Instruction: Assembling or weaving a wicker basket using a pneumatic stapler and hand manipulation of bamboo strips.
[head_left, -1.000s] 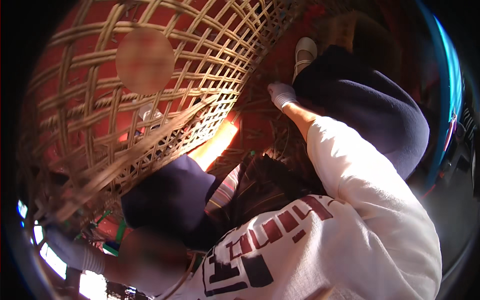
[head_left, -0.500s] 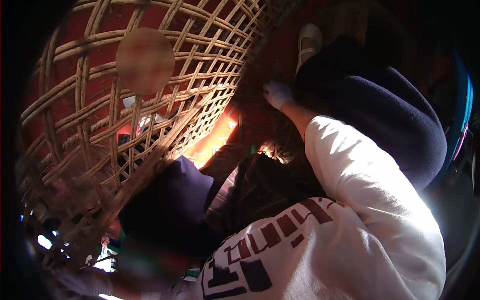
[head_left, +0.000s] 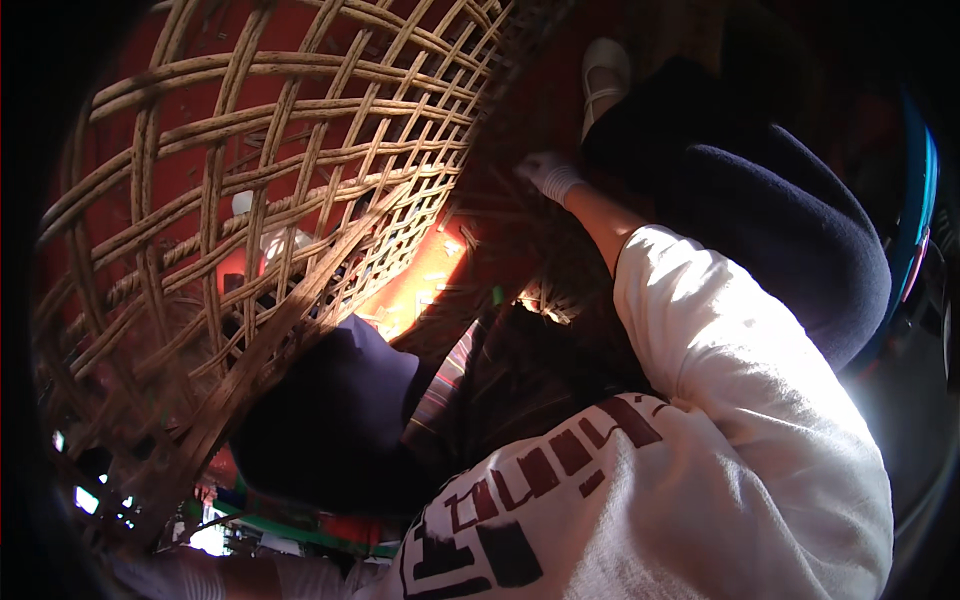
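Observation:
A large open-weave wicker basket (head_left: 215, 190) of brown canes fills the upper left, leaning toward me. My right hand (head_left: 550, 176), in a pale glove, is low over the shadowed floor beside my white shoe, to the right of the basket. Its fingers look curled together; whatever is in them is lost in the dark. My left hand (head_left: 165, 575), also gloved, is at the lower left edge by the canes near the basket's lower end. Shadow and the picture's rim hide its fingers.
My dark-trousered knees (head_left: 340, 410) bend on either side, with a striped cloth (head_left: 445, 385) between them. The red floor (head_left: 425, 275) has cane scraps and a sunlit patch. A blue curved edge (head_left: 925, 200) stands at the far right.
The basket has shifted slightly up and left in view. My right hand has moved a little left and its wrist has turned. My left hand stays low at the left edge.

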